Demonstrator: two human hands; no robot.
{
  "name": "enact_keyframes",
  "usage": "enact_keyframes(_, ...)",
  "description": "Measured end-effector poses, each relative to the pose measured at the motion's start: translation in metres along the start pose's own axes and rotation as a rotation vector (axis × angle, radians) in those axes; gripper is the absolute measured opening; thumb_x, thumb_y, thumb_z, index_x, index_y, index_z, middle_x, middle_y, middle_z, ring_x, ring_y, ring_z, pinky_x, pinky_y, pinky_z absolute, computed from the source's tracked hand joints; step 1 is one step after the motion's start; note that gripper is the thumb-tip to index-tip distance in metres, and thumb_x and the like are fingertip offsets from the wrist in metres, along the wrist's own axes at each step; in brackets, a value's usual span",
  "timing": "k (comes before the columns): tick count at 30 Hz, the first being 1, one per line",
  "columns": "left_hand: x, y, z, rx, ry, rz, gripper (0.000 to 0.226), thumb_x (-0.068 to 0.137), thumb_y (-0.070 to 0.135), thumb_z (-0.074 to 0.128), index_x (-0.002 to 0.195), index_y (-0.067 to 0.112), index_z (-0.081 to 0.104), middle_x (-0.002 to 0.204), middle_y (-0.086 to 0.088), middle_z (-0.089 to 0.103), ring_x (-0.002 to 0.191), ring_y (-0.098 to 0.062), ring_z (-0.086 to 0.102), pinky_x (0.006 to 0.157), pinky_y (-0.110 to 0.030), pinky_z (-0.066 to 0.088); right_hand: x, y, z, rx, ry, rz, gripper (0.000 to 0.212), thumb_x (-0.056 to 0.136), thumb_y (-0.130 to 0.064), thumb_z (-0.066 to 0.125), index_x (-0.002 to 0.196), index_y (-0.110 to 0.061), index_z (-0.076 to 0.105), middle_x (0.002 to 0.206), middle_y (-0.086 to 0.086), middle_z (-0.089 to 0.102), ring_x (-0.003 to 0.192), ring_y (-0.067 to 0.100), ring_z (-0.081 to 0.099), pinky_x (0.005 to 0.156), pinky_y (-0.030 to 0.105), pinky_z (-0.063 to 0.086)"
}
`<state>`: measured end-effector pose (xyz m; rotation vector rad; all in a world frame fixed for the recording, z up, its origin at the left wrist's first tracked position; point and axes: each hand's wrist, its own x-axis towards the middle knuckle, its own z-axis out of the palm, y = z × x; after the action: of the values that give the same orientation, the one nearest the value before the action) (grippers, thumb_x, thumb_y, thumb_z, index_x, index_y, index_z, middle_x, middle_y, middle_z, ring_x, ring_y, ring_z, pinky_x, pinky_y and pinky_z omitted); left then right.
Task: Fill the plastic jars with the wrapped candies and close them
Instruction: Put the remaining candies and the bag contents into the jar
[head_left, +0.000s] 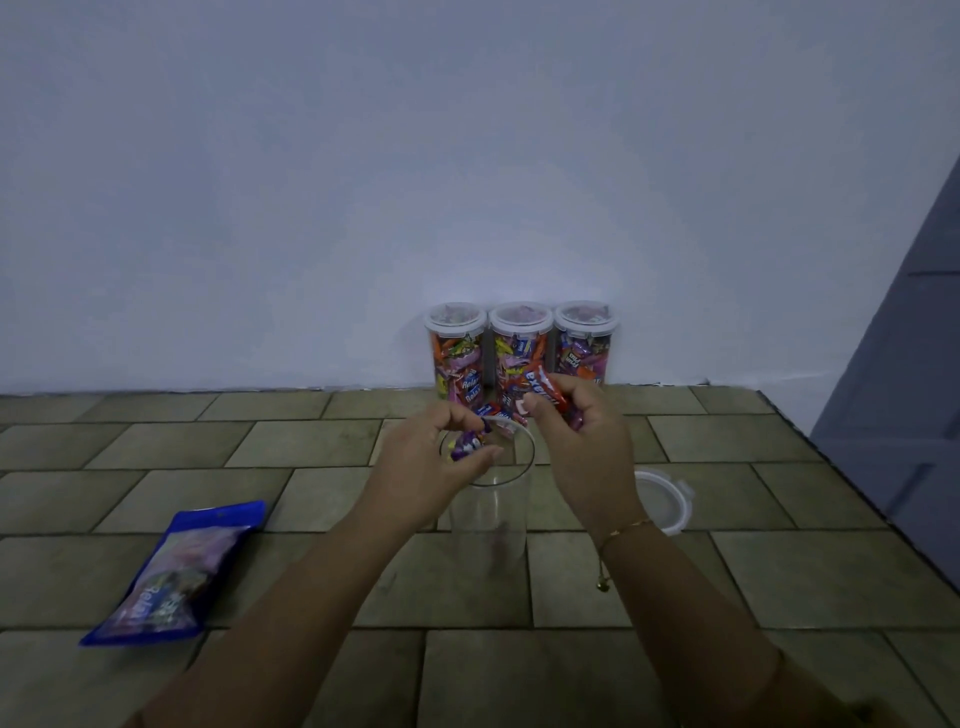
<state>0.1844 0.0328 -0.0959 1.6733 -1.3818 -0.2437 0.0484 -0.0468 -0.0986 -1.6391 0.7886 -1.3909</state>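
A clear plastic jar (488, 525) stands open on the tiled floor in front of me, with one or two candies at its bottom. My left hand (431, 462) is over the jar's mouth, closed around purple wrapped candies (467, 443). My right hand (576, 441) hovers just right of the rim, gripping a bunch of red wrapped candies (545, 395). The jar's white clip lid (667, 501) lies on the floor to the right. Three filled, lidded jars (521, 345) stand in a row against the wall.
A blue candy bag (179, 571) lies flat on the floor at the left. The white wall (467, 182) rises right behind the filled jars. A grey panel (904, 364) slants along the right side.
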Motion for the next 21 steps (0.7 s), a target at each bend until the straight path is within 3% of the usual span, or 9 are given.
enact_keyframes(3, 0.0, -0.004, 0.002, -0.027, -0.026, -0.012, 0.024, 0.074, 0.033, 0.078, 0.082, 0.035, 0.056, 0.093, 0.021, 0.064, 0.092, 0.01, 0.056, 0.073, -0.006, 0.041, -0.005, -0.004, 0.002, -0.036, -0.059, -0.036, 0.012, 0.086, -0.012, 0.065, 0.093, -0.021, 0.062, 0.089, -0.008, 0.058, 0.082, 0.002, 0.055, 0.073, 0.007, 0.041)
enact_keyframes(7, -0.002, -0.007, 0.002, -0.114, -0.074, -0.038, 0.048, 0.056, 0.056, 0.082, 0.09, 0.037, 0.053, 0.098, 0.021, 0.062, 0.092, 0.013, 0.056, 0.077, -0.008, 0.042, -0.011, -0.005, 0.003, 0.01, -0.151, -0.017, 0.012, 0.086, -0.012, 0.065, 0.094, -0.021, 0.063, 0.089, 0.001, 0.061, 0.077, -0.001, 0.057, 0.067, 0.006, 0.043)
enact_keyframes(10, -0.007, -0.007, 0.003, -0.158, -0.128, -0.035, 0.062, 0.045, 0.062, 0.075, 0.099, 0.041, 0.049, 0.101, 0.027, 0.056, 0.093, 0.021, 0.051, 0.074, 0.001, 0.038, -0.013, -0.003, 0.004, 0.066, -0.213, 0.029, 0.013, 0.087, -0.014, 0.064, 0.095, -0.023, 0.064, 0.091, 0.005, 0.065, 0.073, 0.002, 0.061, 0.064, 0.012, 0.049)
enact_keyframes(15, -0.01, -0.018, 0.008, -0.217, -0.146, -0.026, 0.088, 0.043, 0.057, 0.081, 0.121, 0.039, 0.045, 0.118, 0.029, 0.05, 0.11, 0.018, 0.047, 0.086, -0.001, 0.036, -0.017, 0.004, 0.01, 0.05, -0.24, 0.056, 0.025, 0.086, -0.017, 0.066, 0.088, -0.042, 0.061, 0.092, -0.007, 0.069, 0.082, 0.003, 0.064, 0.071, 0.015, 0.049)
enact_keyframes(18, -0.015, -0.025, 0.013, -0.253, -0.171, -0.056, 0.109, 0.045, 0.047, 0.091, 0.136, 0.033, 0.034, 0.128, 0.026, 0.046, 0.118, 0.014, 0.045, 0.093, -0.005, 0.037, -0.02, 0.007, 0.011, 0.004, -0.228, 0.027, 0.026, 0.086, -0.015, 0.065, 0.092, -0.041, 0.062, 0.097, -0.006, 0.069, 0.093, 0.006, 0.063, 0.079, 0.016, 0.048)
enact_keyframes(21, -0.021, -0.031, 0.02, -0.326, -0.168, -0.105, 0.116, 0.047, 0.032, 0.088, 0.138, 0.036, 0.017, 0.127, 0.028, 0.043, 0.113, 0.024, 0.041, 0.09, 0.002, 0.033, -0.021, 0.01, 0.011, 0.002, -0.255, 0.029, 0.03, 0.088, -0.008, 0.06, 0.105, -0.032, 0.064, 0.106, -0.005, 0.067, 0.101, 0.004, 0.06, 0.085, 0.016, 0.048)
